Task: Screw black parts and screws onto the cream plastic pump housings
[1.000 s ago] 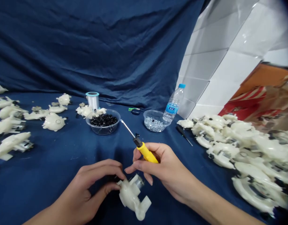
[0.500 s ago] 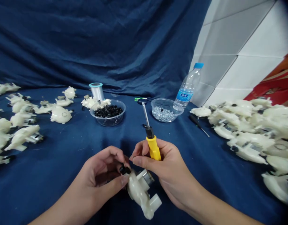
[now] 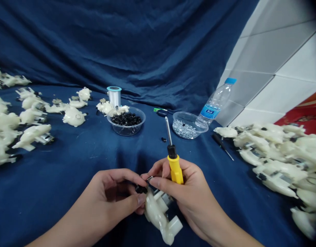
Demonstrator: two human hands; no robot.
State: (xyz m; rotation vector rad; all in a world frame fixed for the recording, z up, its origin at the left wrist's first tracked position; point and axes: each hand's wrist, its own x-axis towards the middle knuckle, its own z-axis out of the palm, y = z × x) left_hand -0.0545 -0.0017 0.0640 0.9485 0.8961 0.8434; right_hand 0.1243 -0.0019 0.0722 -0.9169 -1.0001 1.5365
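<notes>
My left hand [image 3: 108, 199] is closed around one end of a cream plastic toy animal body [image 3: 156, 211], its fingertips at a small black plastic piece [image 3: 141, 189] there. A silvery motor [image 3: 166, 198] shows on the body's far side, partly covered by my right hand [image 3: 185, 183]. That hand grips a yellow-handled screwdriver [image 3: 175, 168] against its palm, blade pointing up and away. Between its thumb and forefinger it pinches a small metal screw [image 3: 149, 178], just above the black piece. Whether the screw touches that piece I cannot tell.
A clear bowl [image 3: 142, 128] of black parts stands beyond my hands, beside a spool [image 3: 114, 96]. Farther right are a bowl [image 3: 204, 129] of screws, a leaning water bottle [image 3: 213, 106] and a black screwdriver [image 3: 223, 145]. More toy bodies [image 3: 278, 168] lie piled right and spread left.
The view has tilted and shifted, so things appear farther right. The screw in my right fingertips now shows plainly beside the black piece. Both hands keep their hold.
</notes>
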